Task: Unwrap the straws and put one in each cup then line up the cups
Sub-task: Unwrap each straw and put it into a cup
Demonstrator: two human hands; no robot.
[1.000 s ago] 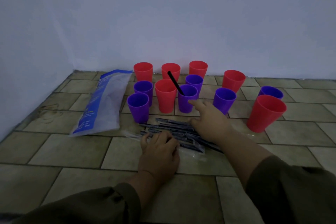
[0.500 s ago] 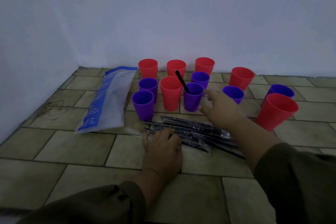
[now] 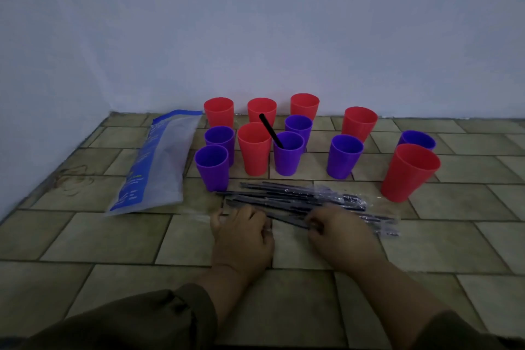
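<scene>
Several red and purple cups stand on the tiled floor near the wall. One purple cup [image 3: 288, 155] holds a black straw [image 3: 271, 131]. A pile of wrapped black straws [image 3: 306, 197] lies in front of the cups. My left hand [image 3: 241, 236] rests at the pile's left end, fingers curled on a wrapped straw. My right hand [image 3: 339, 233] pinches a wrapped straw [image 3: 287, 219] at the pile's near edge. A large red cup [image 3: 407, 172] stands at the right, with a purple cup [image 3: 417, 140] behind it.
A clear and blue plastic bag [image 3: 159, 163] lies flat left of the cups. White walls close the back and the left side. Bare tiles stretch in front of my hands and to the right.
My right hand has drawn back from the cups to the near edge of the straw pile and taken hold of a wrapped straw. My left hand has stayed at the pile's left end.
</scene>
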